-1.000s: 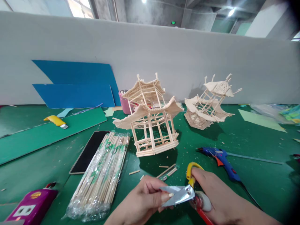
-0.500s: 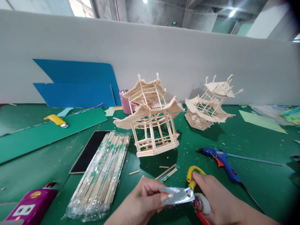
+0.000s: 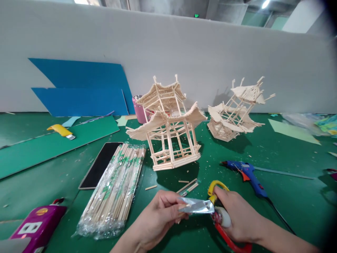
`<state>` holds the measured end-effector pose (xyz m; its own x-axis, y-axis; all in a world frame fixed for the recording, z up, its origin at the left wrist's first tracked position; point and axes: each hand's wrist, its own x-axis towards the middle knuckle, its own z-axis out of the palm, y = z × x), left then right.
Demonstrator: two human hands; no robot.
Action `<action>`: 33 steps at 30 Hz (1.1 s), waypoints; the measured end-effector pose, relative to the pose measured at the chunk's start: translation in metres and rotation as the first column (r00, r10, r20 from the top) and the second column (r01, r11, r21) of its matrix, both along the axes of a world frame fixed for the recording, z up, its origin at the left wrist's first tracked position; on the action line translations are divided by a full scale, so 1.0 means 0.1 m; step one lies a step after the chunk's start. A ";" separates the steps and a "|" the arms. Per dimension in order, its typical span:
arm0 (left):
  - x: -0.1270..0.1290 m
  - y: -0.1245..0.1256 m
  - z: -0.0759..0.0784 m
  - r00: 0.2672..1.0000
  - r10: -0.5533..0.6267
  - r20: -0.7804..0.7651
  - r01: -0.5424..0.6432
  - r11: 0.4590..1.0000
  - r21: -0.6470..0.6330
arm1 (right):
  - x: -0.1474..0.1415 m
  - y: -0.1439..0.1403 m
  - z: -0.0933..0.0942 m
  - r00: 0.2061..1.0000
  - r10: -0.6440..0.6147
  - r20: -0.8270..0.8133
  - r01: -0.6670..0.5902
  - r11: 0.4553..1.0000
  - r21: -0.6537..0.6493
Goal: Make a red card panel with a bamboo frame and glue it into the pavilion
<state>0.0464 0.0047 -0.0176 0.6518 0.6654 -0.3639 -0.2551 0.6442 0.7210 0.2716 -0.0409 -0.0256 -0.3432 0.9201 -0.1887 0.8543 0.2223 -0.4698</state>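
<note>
My right hand [image 3: 233,211] is wrapped around a pair of scissors [image 3: 200,206] with one yellow and one red handle; the blades point left. My left hand [image 3: 164,214] pinches at the blade tips, where the pale end of a thin wooden stick [image 3: 187,205] shows; most of it is hidden by fingers and blades. Just beyond the hands lie short cut sticks [image 3: 151,187] and a small wrapped pair of chopsticks [image 3: 190,188]. Behind them stands a two-tiered pavilion model [image 3: 171,140] made of wooden sticks.
A plastic pack of chopsticks [image 3: 116,189] lies left, partly over a dark tablet [image 3: 98,167]. Right is a blue glue gun [image 3: 247,174]. A second, tilted pavilion model [image 3: 234,116], yellow utility knife [image 3: 61,130], purple power strip [image 3: 37,225] and blue boards [image 3: 79,100] surround the area.
The view has tipped down slightly, so things sit higher in the picture. The scissor blades look closer together at my left fingertips, and the red handle shows more.
</note>
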 end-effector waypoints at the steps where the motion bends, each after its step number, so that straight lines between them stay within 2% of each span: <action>1: 0.00 0.01 0.00 1.000 -0.007 -0.012 0.007 1.000 0.012 | -0.01 0.00 0.01 1.000 -0.024 -0.002 0.024 1.000 0.007; 7: 0.01 0.03 -0.01 0.998 -0.042 -0.049 0.048 0.991 0.122 | -0.09 0.02 0.15 0.992 -0.127 -0.025 0.127 0.992 0.010; 11: 0.03 0.03 0.04 0.997 -0.028 -0.069 0.040 0.982 0.182 | -0.07 0.02 0.16 0.997 -0.084 -0.001 0.084 0.996 0.003; 17: 0.05 -0.02 0.07 0.998 -0.002 -0.057 0.007 0.995 0.099 | -0.03 0.01 0.08 1.000 0.008 -0.005 -0.008 1.000 -0.004; 22: 0.07 -0.05 0.04 0.998 0.022 -0.062 -0.021 1.000 0.022 | -0.04 -0.02 0.06 1.000 0.003 -0.002 -0.003 1.000 -0.011; 28: 0.06 -0.01 0.00 1.000 0.011 -0.011 -0.011 0.999 0.036 | -0.02 0.00 0.01 1.000 0.004 -0.026 -0.004 1.000 -0.024; 33: 0.07 -0.02 -0.02 0.995 0.080 0.059 -0.078 0.996 -0.050 | 0.04 0.09 0.12 0.992 -0.112 -0.050 0.115 0.992 0.059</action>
<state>0.0539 0.0031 -0.0198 0.6197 0.6984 -0.3580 -0.3490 0.6538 0.6713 0.2759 -0.0315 -0.0137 -0.2426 0.9631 -0.1166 0.8532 0.1546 -0.4981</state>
